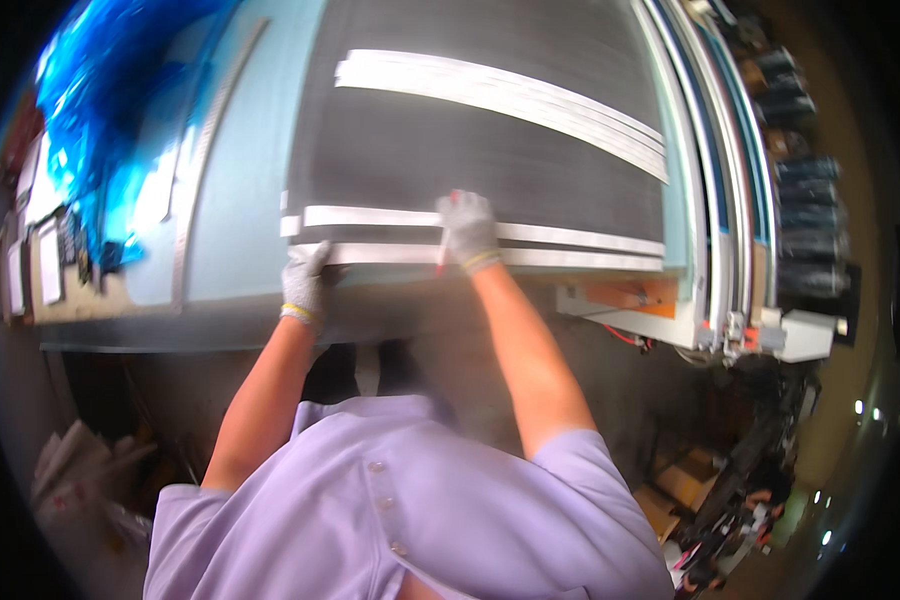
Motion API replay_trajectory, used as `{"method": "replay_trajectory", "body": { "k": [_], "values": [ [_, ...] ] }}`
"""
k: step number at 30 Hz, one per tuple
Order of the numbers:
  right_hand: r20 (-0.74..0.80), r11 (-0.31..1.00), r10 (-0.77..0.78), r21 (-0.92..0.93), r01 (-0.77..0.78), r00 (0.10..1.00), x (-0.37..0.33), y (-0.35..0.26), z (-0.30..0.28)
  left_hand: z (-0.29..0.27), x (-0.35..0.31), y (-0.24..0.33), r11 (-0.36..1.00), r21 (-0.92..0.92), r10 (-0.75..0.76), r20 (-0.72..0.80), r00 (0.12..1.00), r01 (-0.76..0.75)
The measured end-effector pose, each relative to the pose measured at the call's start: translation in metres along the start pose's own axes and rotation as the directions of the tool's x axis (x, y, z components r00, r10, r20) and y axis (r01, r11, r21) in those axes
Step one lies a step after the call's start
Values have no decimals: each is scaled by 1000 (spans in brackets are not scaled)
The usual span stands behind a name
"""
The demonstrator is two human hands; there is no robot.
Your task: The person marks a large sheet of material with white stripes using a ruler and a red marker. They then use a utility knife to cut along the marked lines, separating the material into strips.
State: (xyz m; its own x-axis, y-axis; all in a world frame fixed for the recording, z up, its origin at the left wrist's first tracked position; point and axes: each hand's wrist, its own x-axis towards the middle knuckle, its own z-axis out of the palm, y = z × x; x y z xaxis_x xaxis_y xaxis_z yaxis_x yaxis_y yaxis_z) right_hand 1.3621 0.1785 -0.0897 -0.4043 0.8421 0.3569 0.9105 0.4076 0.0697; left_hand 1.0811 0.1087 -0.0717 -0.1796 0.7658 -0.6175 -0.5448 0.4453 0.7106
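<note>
While your gloved right hand (467,230) presses down flat, fingers together, on the pale strips (560,236) at the near edge of the dark surface (470,150), your gloved left hand (303,283) curls its grip over that same edge at the strips' left end. Both strips run rightward across the mat. Farther off lies a stack of longer white strips (510,95), slanting right. Blue plastic sheeting (100,120) bunches at the far left.
</note>
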Motion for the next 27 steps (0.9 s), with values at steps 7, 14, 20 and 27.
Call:
{"method": "replay_trajectory", "body": {
  "k": [7, 14, 20, 27],
  "values": [
    [-62, 892, -40, 448, 63, 997, -22, -26, -34, -17, -10, 17, 925, 373, -154, 195, 969, 72],
    [-1, 877, -89, 474, 79, 996, -12, -22, -42, -20, -10, 15, 948, 316, -115, 227, 967, 39],
    [-71, 946, -168, 268, 182, 983, -21, -43, -37, -16, -13, 17, 957, 289, -61, 251, 966, -15],
    [-77, 692, 556, 595, -409, 828, -18, -48, -34, 16, -12, 3, 998, 65, 1, 239, 971, -17]
  ]
}}
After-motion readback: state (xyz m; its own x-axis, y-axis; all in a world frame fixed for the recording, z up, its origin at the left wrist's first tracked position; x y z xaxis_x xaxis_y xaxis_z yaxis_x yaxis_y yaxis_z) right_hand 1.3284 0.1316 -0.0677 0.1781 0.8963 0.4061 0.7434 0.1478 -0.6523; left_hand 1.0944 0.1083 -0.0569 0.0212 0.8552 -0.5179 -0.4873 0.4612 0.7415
